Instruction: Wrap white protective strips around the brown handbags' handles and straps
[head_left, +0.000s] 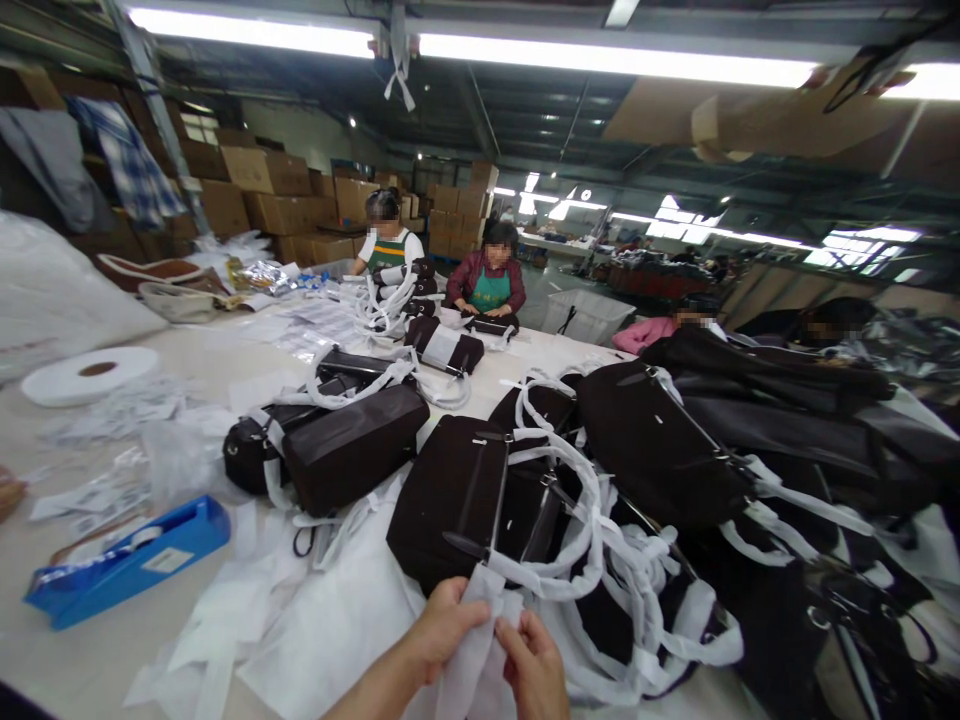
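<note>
At the bottom centre, my left hand (444,632) pinches a strip of white wrapping material (480,640) between thumb and fingers. Close beside it on the right, my right hand (534,665) is closed on the same white material. The material hangs down between both hands and reaches up to the lower edge of a dark bag (442,495). That bag lies on its side just beyond my hands. Its handle (592,520) is wrapped in white and loops out to the right.
More dark bags (660,440) are piled at the right, others (356,445) lie left of centre. A blue tape dispenser (135,560), a white roll (90,377) and loose white sheets (330,620) are on the left. Across the table (555,350) people in aprons handle bags.
</note>
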